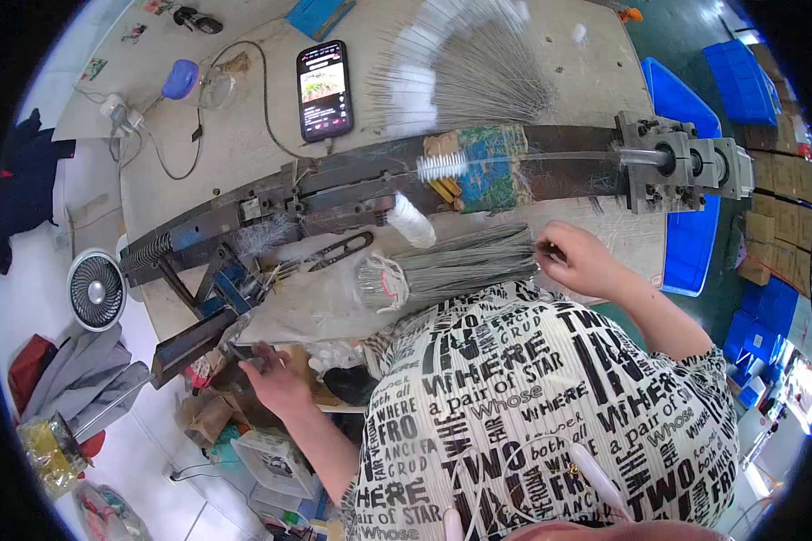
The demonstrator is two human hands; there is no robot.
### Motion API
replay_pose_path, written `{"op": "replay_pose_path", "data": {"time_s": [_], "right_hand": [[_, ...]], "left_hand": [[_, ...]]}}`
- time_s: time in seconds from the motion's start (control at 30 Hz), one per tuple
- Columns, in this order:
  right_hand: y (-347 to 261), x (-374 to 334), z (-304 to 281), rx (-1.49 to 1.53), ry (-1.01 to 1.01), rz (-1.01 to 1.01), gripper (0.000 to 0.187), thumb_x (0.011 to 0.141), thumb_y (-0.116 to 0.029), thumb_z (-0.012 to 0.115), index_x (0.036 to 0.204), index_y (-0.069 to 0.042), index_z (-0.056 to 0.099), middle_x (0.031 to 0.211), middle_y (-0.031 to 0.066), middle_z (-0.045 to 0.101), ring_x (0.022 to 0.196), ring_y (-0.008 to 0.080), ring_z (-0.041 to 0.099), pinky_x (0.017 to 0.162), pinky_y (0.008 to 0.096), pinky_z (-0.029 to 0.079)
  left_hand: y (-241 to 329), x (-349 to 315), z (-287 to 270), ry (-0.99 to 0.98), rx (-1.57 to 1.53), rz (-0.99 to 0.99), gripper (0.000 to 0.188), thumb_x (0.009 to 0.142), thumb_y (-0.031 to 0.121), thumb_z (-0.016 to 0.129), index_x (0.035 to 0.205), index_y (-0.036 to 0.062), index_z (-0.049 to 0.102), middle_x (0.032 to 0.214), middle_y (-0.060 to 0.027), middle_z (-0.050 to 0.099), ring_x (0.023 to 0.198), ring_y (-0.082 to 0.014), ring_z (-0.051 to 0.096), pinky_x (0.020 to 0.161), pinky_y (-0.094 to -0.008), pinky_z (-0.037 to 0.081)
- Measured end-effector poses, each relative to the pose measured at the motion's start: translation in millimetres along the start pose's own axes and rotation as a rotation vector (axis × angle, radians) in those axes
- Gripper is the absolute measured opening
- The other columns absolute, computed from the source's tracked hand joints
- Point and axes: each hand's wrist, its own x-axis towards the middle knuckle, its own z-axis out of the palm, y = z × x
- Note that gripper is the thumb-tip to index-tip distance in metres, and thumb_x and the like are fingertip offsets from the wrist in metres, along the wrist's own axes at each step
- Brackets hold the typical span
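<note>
Roughly between hands (278, 383) (576, 259): wire bundle (469, 261)

The wire bundle (478, 260) is grey, the brush (442, 166) white, the shirt (537, 397) black-lettered white.

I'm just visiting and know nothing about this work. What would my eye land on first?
Probably the big fan of thin wires spread across the far side of the bench, right of the lit phone. Next, the white bristly brush over the long dark beam, and the grey wire bundle nearer the person, with the right hand at its right end.
</note>
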Motion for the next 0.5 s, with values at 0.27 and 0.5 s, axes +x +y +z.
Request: {"op": "replay_pose_path", "data": {"time_s": [0.27,0.5], "right_hand": [[-17,8,23,0.992,0.267,0.326,0.013,0.097,-0.013,0.057,0.101,-0.001,0.053,0.092,0.0063,0.06,0.068,0.0093,0.051,0.063,0.0251,0.043],[-30,5,-12,0.996,0.563,0.306,0.014,0.099,-0.014,0.055,0.103,-0.001,0.051,0.09,0.0066,0.058,0.064,0.0079,0.051,0.059,0.0232,0.043]], "left_hand": [[32,60,-31,0.048,-0.035,0.09,0.028,0.101,0.034,0.049,0.092,0.0081,0.048,0.083,-0.0043,0.051,0.069,-0.0168,0.044,0.062,-0.027,0.04],[-15,-4,9,-0.423,0.293,-0.011,0.031,0.099,0.036,0.054,0.111,0.007,0.054,0.097,-0.0058,0.056,0.082,-0.0182,0.051,0.073,-0.0326,0.042]]}}
